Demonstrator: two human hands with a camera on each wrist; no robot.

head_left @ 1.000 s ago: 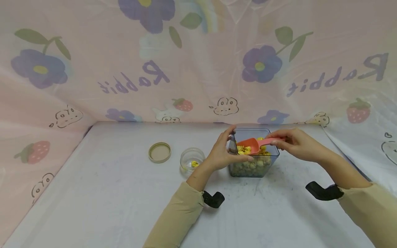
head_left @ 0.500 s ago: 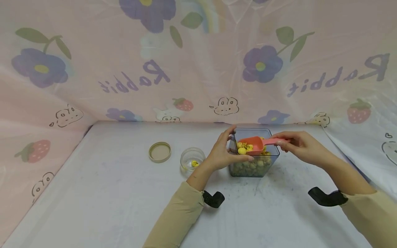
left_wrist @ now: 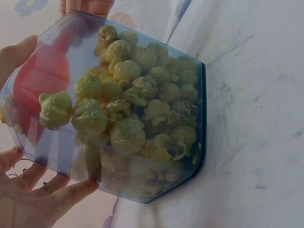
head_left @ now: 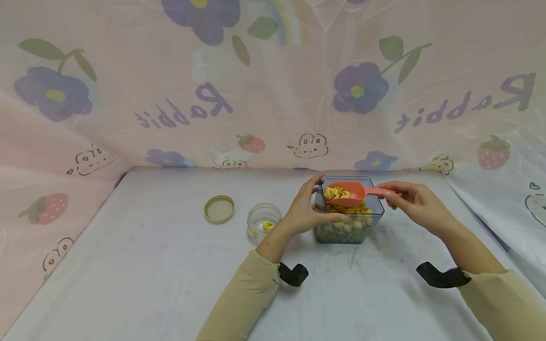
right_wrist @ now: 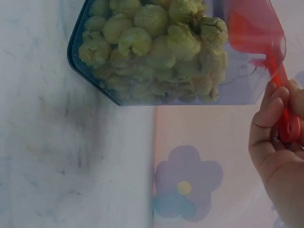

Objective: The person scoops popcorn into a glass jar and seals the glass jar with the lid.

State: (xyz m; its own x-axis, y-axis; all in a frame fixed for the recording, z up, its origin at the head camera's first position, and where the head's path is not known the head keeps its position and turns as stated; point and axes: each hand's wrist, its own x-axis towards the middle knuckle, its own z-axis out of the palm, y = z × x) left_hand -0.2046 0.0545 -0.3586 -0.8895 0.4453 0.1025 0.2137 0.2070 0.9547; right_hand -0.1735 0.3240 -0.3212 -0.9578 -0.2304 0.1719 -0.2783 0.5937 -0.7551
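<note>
A clear bluish plastic container [head_left: 376, 208], partly filled with yellow popcorn [left_wrist: 128, 135], stands on the table. Its near left side is held by my left hand [head_left: 300, 210], thumb along the front rim and fingers spread on the far side. My right hand [head_left: 414, 201] pinches the handle of a coral-red scoop [head_left: 357, 193] between thumb and fingers. The scoop's bowl lies within the container's mouth, above the main heap, with several popcorn pieces [head_left: 335, 192] in it. In the right wrist view, the fingers curl about the scoop handle [right_wrist: 286, 124].
Left of the container, a small clear round jar [head_left: 257, 219] holds a little yellow popcorn [head_left: 268, 225]. Farther left lies a round gold-rimmed lid [head_left: 219, 221]. A white cloth covers the table [head_left: 141, 265], and a printed curtain [head_left: 273, 94] rises behind and at both sides.
The scoop has risen and levelled inside the container, with popcorn now in its bowl. My right hand has shifted slightly right and downward in the view; the left hand stays put.
</note>
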